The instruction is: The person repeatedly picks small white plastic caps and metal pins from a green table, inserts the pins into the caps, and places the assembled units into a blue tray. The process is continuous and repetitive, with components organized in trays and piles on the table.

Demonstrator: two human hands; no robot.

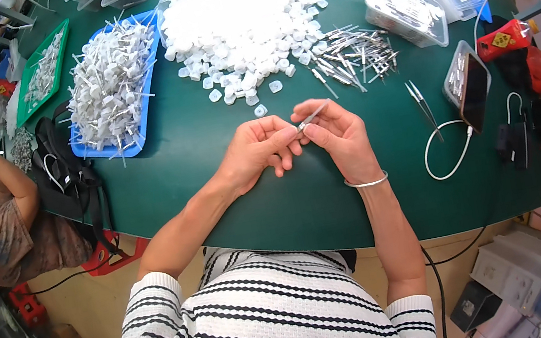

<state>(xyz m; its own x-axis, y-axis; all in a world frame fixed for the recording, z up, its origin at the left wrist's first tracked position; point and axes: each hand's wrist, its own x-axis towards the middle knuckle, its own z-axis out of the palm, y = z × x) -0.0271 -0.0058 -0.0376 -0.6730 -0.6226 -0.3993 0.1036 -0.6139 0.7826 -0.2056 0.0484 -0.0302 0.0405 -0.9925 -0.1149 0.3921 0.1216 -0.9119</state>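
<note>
My left hand (256,148) and my right hand (343,141) meet above the near middle of the green table. Between the right thumb and fingers sits a thin metal rod (312,117), slanting up to the right. At its lower end the left thumb and forefinger pinch a small pale piece, mostly hidden by the fingertips. Just beyond the hands lies a loose white plastic cap (261,110). Farther back spreads a large heap of such caps (239,24), partly on a clear bag. To its right lies a pile of loose metal rods (355,54).
A blue tray (138,147) of capped rods stands left, a green tray (24,110) beyond it. At right are a clear box of rods (404,7), tweezers (423,107), a phone (474,92) and its white cable (429,164). Another person (15,226) sits at far left.
</note>
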